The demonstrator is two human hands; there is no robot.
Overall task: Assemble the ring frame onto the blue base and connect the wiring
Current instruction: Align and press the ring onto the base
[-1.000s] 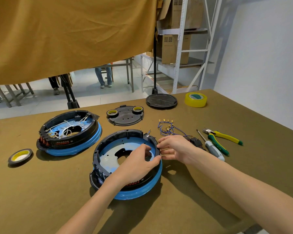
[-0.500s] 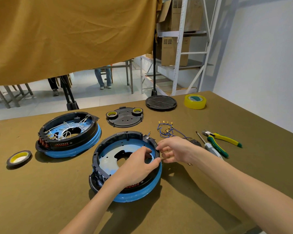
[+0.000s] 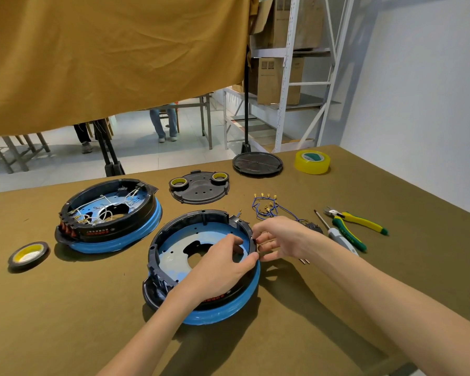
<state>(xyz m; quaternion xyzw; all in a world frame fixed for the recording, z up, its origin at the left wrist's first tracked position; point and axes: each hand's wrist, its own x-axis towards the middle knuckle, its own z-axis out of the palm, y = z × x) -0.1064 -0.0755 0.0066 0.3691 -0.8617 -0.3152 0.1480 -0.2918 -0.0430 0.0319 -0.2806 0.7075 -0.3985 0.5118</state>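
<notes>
Hands (image 3: 244,253) grip ring frame (image 3: 158,256) w/ blue base (image 3: 228,310).

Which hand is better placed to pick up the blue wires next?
Probably the right hand: the blue wires lie just beyond it, right of the ring frame. The left hand grips the frame's rim, steadying it.

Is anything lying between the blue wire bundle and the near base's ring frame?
Only the right hand, which lies between the blue wire bundle and the ring frame; the tablecloth there shows nothing else.
</notes>
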